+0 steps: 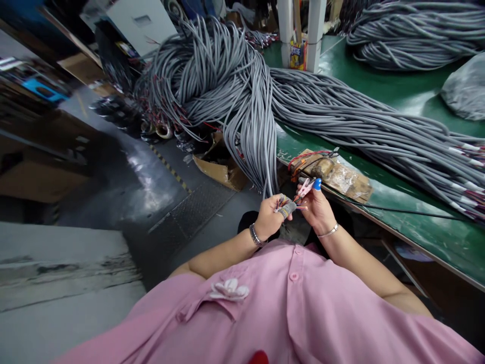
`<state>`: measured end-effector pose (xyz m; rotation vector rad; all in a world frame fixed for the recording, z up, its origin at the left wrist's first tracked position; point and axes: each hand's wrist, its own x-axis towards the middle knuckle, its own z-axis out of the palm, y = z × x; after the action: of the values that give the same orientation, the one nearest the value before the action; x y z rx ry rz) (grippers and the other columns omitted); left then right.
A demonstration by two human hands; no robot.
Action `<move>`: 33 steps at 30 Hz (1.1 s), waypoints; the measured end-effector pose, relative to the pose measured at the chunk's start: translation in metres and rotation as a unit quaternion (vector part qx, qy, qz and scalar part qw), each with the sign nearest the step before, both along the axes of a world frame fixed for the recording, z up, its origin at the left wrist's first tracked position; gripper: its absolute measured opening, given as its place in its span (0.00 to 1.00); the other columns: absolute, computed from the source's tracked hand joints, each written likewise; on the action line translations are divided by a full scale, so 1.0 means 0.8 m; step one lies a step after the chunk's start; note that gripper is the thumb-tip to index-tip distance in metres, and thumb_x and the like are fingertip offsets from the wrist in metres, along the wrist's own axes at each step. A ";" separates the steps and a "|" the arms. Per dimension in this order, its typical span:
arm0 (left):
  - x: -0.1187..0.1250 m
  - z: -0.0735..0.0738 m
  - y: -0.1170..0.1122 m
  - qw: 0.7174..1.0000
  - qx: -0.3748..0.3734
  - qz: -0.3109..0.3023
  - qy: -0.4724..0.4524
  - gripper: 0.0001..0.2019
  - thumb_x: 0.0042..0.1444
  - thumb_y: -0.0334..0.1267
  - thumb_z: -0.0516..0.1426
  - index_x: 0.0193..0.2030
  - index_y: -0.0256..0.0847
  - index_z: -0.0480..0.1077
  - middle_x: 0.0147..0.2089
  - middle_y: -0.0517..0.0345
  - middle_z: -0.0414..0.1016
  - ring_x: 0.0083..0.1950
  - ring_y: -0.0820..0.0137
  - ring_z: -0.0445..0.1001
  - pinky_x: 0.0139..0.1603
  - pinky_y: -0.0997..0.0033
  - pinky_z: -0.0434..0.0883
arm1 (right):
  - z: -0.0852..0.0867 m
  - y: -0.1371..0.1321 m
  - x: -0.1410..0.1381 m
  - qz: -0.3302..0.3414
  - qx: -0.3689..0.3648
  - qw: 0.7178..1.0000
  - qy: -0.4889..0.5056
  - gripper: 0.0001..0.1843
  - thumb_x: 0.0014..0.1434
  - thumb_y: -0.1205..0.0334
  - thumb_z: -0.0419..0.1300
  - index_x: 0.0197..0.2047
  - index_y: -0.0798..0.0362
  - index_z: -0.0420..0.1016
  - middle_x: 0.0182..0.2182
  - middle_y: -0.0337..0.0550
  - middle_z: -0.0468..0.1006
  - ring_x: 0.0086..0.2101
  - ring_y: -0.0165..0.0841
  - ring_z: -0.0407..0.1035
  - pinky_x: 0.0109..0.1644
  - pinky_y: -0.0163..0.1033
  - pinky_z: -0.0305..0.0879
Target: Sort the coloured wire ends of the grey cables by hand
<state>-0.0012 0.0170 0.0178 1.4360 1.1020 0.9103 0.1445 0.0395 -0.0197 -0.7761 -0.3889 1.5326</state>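
Observation:
My left hand (268, 218) is closed around the end of a grey cable, from which thin coloured wires (299, 207) stick out. A grey wrap with a yellowish band (288, 208) shows at its fingers; I cannot tell whether it covers a finger. Close beside it, my right hand (319, 211) pinches a small pink clip (305, 187) at the wires. A blue cover (317, 184) sits on the right thumb. Above my hands, a thick bundle of grey cables (252, 136) hangs down over the table edge.
On the green table (413, 212), a taped wooden board (341, 179) with red and black leads lies near the edge. More grey cables (359, 119) stretch right, and a coil (417, 35) lies behind. An open cardboard box (223, 169) stands on the floor. A plastic bag (466, 88) lies far right.

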 end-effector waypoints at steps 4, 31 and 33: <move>0.000 -0.001 0.000 1.000 0.013 -0.002 0.010 0.16 0.57 0.46 0.59 0.24 0.38 0.67 0.21 0.60 0.70 0.21 0.78 0.63 0.25 0.76 0.61 | 0.001 0.000 -0.002 -0.007 -0.011 0.999 0.031 0.21 0.48 0.40 0.68 0.33 0.49 0.75 0.29 0.37 0.77 0.27 0.28 0.68 0.33 0.36 0.68; 0.002 -0.005 -0.006 0.998 0.029 0.044 -0.015 0.14 0.56 0.46 0.60 0.26 0.37 0.69 0.21 0.61 0.71 0.21 0.79 0.64 0.24 0.78 0.62 | 0.002 -0.003 0.008 0.068 0.007 0.993 0.101 0.17 0.54 0.43 0.64 0.34 0.50 0.76 0.34 0.40 0.81 0.29 0.29 0.71 0.32 0.35 0.69; 0.003 -0.007 -0.005 0.998 0.026 0.048 -0.012 0.15 0.56 0.46 0.60 0.26 0.37 0.69 0.21 0.61 0.71 0.20 0.79 0.63 0.23 0.78 0.61 | 0.002 -0.002 0.007 0.080 0.010 0.990 0.118 0.18 0.52 0.43 0.65 0.34 0.50 0.76 0.34 0.39 0.80 0.29 0.29 0.71 0.32 0.35 0.69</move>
<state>0.0010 0.0131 0.0122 1.4204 1.1443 1.0279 0.1503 0.0380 -0.0185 -0.5505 -0.2957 1.7466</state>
